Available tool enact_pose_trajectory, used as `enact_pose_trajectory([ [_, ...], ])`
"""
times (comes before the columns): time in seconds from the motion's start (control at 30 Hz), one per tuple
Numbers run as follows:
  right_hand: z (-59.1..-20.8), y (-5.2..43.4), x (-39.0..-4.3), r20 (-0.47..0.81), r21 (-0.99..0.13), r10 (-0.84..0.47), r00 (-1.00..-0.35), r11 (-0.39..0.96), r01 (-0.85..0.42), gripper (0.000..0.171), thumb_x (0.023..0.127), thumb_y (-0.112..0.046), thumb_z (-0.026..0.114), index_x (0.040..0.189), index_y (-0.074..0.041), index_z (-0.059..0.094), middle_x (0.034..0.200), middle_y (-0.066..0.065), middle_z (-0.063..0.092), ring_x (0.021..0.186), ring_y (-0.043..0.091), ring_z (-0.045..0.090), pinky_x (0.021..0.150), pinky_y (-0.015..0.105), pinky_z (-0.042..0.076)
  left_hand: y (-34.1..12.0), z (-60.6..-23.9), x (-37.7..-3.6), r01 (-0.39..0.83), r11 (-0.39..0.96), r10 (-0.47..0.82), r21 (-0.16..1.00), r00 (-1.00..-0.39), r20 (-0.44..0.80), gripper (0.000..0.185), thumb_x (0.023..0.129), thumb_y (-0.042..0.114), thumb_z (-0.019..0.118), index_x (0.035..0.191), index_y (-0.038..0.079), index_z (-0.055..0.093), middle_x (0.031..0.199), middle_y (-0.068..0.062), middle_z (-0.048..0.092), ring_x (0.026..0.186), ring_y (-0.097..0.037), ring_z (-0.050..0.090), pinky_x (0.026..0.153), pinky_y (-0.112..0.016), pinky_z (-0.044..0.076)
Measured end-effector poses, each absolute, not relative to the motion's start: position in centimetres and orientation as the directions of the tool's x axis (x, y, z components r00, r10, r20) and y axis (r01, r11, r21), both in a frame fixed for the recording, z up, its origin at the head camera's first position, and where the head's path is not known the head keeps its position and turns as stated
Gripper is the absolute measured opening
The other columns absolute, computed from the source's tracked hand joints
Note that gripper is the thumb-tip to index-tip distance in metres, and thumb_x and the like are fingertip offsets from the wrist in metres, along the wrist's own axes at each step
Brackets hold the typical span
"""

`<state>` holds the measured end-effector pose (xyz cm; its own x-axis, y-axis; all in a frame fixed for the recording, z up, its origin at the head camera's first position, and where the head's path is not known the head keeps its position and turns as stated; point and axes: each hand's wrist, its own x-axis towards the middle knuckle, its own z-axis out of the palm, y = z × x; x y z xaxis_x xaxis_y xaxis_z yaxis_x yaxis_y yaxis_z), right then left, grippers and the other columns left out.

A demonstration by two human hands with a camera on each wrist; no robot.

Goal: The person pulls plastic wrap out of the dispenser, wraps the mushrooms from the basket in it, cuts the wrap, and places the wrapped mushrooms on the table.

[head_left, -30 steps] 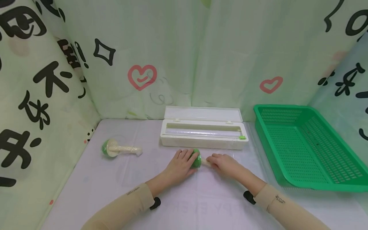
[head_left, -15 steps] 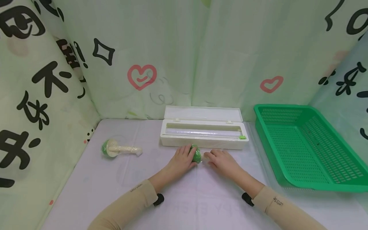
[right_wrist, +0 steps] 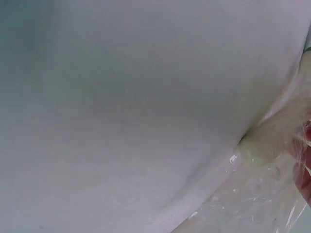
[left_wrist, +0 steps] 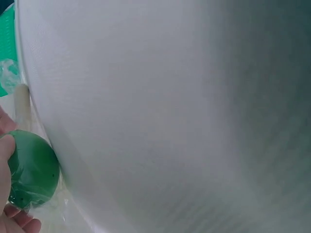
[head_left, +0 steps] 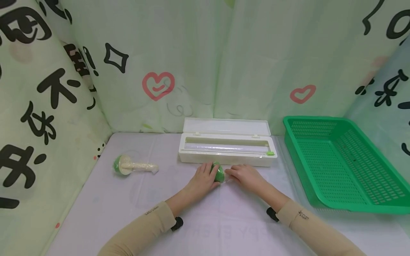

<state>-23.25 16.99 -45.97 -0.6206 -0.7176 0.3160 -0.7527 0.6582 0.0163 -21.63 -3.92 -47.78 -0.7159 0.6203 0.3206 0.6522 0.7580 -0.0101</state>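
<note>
A mushroom [head_left: 219, 174] with a green cap and cream stem lies in front of the white box, wrapped in clear cling film. My left hand [head_left: 202, 179] holds its cap, and in the left wrist view the thumb and fingers curl round the shiny green dome [left_wrist: 35, 167]. Close by the cap, my right hand [head_left: 246, 177] pinches the film at the stem end, largely covering the stem in the head view. Loose, crinkled cling film [right_wrist: 243, 194] spreads round the stem and fingers in the right wrist view. A second wrapped green-capped mushroom [head_left: 136, 166] lies on its side to the left.
Behind the hands stands a white cling film box [head_left: 224, 159] with its lid raised and a film roll [head_left: 224, 147] inside. A green plastic basket [head_left: 323, 199] takes up the right side. Printed curtains [head_left: 250, 71] enclose the white-covered table [head_left: 217, 227].
My right hand has moved left and slightly up, nearer the cap, and now covers most of the stem that showed between the hands. My left hand has stayed on the cap with a slight shift.
</note>
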Motion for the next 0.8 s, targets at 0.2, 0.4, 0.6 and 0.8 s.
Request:
enact_pose_trajectory([
  [0.2,-45.8,16.79,-23.81,0.279,0.029,-0.739,-0.613,0.645,-0.764,0.022,0.077,-0.015,0.069,0.099,-0.008,0.071,0.079,0.0,0.065,0.071,0.016,0.062,0.063,0.03,0.048,-3.7,-47.87,-21.53,0.655,0.755,0.618,-0.014,-0.705,0.348,0.058,0.084,0.037,0.062,0.125,0.003,0.04,0.117,-0.016,0.042,0.103,-0.027,0.044,0.088,-0.036,0.041],
  [0.4,-46.28,16.61,-24.28,0.274,-0.058,-0.687,-0.673,0.686,-0.725,0.018,0.075,-0.013,0.071,0.092,-0.011,0.074,0.071,-0.001,0.063,0.063,0.015,0.059,0.055,0.026,0.046,-3.51,-48.13,-21.51,0.642,0.766,0.606,-0.044,-0.696,0.385,0.058,0.082,0.039,0.064,0.125,0.006,0.042,0.115,-0.014,0.042,0.101,-0.026,0.045,0.083,-0.034,0.042],
  [0.6,-46.6,16.63,-24.31,0.329,-0.056,-0.681,-0.655,0.678,-0.733,0.018,0.073,-0.013,0.073,0.09,-0.009,0.074,0.073,0.0,0.065,0.065,0.015,0.061,0.057,0.027,0.047,-3.61,-47.94,-21.47,0.633,0.774,0.586,0.003,-0.718,0.376,0.057,0.083,0.038,0.063,0.126,0.008,0.043,0.118,-0.015,0.043,0.105,-0.027,0.045,0.086,-0.036,0.041],
  [0.8,-46.15,17.09,-24.01,0.32,-0.078,-0.696,-0.643,0.657,-0.75,0.023,0.075,-0.014,0.072,0.097,-0.007,0.071,0.08,0.002,0.065,0.07,0.016,0.061,0.063,0.03,0.048,-3.9,-47.53,-21.59,0.632,0.773,0.582,0.065,-0.745,0.327,0.058,0.084,0.037,0.062,0.13,0.008,0.041,0.123,-0.016,0.042,0.109,-0.028,0.045,0.092,-0.038,0.038],
])
